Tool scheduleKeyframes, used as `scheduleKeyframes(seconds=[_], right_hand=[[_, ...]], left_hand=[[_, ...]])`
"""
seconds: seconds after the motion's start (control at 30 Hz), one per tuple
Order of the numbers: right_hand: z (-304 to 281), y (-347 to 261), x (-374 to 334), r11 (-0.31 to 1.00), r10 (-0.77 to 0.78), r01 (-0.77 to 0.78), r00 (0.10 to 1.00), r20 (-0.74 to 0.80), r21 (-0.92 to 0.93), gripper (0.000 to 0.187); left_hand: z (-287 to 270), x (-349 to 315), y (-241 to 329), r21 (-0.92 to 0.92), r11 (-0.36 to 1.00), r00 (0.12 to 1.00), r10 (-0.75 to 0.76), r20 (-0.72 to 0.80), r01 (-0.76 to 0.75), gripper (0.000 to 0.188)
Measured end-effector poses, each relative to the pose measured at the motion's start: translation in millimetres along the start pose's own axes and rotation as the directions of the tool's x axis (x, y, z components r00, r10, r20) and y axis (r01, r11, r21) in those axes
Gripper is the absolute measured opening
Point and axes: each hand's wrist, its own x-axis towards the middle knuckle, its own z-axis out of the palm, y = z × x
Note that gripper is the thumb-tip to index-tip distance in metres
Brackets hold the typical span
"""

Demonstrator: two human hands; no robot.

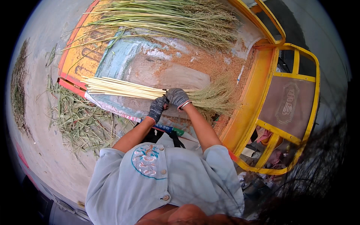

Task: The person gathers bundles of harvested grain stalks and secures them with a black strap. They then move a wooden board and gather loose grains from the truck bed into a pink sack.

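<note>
In the head view, a bundle of pale stalks point(123, 88) lay across the bed of an orange cart point(245, 101), long axis running left to right, cut ends pointing left and bushy seed heads right. The gloved left hand point(157, 108) and gloved right hand point(177, 97) were both closed around its middle. A second sheaf point(168, 18) lay further back.

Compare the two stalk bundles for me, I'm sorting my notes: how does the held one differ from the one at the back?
The held bundle is pale and stripped, gripped by the left hand and right hand. The back bundle is greener, larger, looser and untouched. Both lie sideways on the cart bed, with bushy tips to the right.
</note>
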Motion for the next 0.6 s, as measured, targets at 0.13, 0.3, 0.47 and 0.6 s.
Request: scheduleKeyframes(seconds=[0.13, 0.3, 0.47, 0.6], right_hand=[[11.8, 13.1, 15.7, 0.961, -0.155, 0.156, 0.988, 0.023, -0.227, 0.026], [21.0, 18.3, 34.2, 0.972, -0.064, 0.065, 0.998, 0.009, -0.228, 0.025], [5.0, 33.9, 16.3, 0.95, -0.288, 0.287, 0.958, 0.013, -0.126, 0.025], [-27.8, 18.5, 6.9, 0.912, -0.398, 0.408, 0.907, 0.138, -0.054, 0.027]], left_hand=[[19.5, -23.9, -37.1, -0.51, 0.858, 0.994, -0.099, -0.055, 0.058, 0.012], [27.9, -32.3, -19.8, -0.876, 0.472, 0.937, -0.34, -0.079, 0.097, 0.017], [38.6, -63.0, 14.1, -0.984, 0.174, 0.682, -0.724, -0.103, 0.035, 0.012], [36.6, -64.2, 26.0, -0.902, 0.417, 0.753, -0.627, -0.198, 0.11, 0.017]])
